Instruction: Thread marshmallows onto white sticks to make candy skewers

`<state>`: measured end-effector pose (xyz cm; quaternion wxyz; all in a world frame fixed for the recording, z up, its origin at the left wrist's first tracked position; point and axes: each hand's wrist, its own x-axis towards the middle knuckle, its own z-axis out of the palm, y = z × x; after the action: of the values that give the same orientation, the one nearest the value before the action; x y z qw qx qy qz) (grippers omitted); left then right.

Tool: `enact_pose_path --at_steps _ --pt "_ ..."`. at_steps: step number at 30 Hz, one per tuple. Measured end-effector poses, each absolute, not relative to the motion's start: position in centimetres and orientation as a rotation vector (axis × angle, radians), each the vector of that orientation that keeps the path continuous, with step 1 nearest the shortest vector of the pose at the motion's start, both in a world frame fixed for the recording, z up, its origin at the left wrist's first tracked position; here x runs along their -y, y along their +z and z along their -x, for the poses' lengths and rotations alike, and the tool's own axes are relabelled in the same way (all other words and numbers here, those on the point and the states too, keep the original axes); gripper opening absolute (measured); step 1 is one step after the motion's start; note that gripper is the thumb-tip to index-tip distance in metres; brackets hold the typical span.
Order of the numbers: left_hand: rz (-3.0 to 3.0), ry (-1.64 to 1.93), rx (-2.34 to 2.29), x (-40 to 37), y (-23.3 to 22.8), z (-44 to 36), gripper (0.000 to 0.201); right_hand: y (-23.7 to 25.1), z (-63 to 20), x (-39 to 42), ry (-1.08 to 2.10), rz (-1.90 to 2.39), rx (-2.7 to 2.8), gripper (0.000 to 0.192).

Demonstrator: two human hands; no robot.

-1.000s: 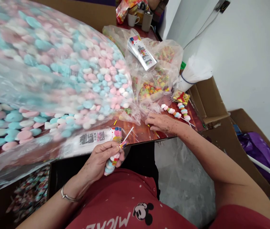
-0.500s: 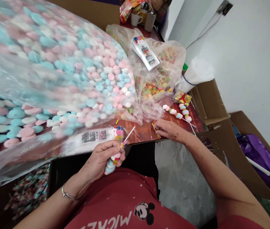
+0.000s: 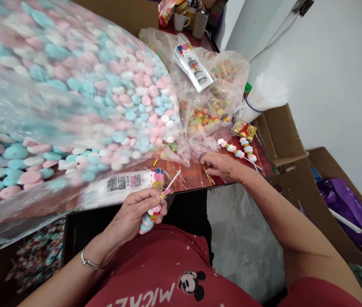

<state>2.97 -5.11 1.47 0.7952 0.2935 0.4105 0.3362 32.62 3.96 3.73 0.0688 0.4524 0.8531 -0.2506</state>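
My left hand (image 3: 140, 207) is closed around a marshmallow skewer (image 3: 149, 221) in a clear printed wrapper, near my shirt. The bunched neck of the wrapper and the white stick (image 3: 173, 180) poke up past my thumb. My right hand (image 3: 222, 166) rests palm down at the table's front edge, fingers bent and a little apart. Its fingertips are at the upper end of a thin gold twist tie (image 3: 207, 175). Another gold tie (image 3: 155, 162) lies further left. A stack of printed clear sleeves (image 3: 125, 183) lies beyond my left hand.
A huge clear bag of pink, blue and white marshmallows (image 3: 129, 98) fills the left. Behind are bags of colourful gummies (image 3: 203, 117) with more sleeves (image 3: 195, 70) on top. Two unwrapped skewers (image 3: 232, 148) lie at right, beside cardboard boxes (image 3: 283, 132). Wrapped sweets (image 3: 40, 256) sit below left.
My right hand has shifted slightly away from the table edge, and more of the gold twist tie shows. My left hand keeps its hold on the wrapped skewer.
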Motion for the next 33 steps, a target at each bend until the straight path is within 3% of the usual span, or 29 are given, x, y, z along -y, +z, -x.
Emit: enact_pose_path --at_steps 10,13,17,20,33 --pt "-0.619 0.731 -0.872 5.2 1.5 -3.0 0.026 4.1 -32.3 -3.9 -0.734 -1.323 -2.552 0.003" --pt "-0.627 0.734 -0.87 5.3 1.5 -3.0 0.025 3.6 -32.8 -3.5 -0.738 -1.295 -2.597 0.013" --pt "-0.634 0.744 -0.867 5.2 1.6 -3.1 0.025 2.7 -33.5 -3.1 -0.695 -1.385 -2.668 0.006" --pt "-0.629 0.743 -0.868 5.2 1.7 -3.2 0.025 2.5 -33.7 -3.2 -0.672 -1.397 -2.706 0.019" --pt "-0.652 0.738 -0.866 5.3 1.5 -3.4 0.026 4.3 -31.8 -3.2 -0.494 -1.324 -2.555 0.024"
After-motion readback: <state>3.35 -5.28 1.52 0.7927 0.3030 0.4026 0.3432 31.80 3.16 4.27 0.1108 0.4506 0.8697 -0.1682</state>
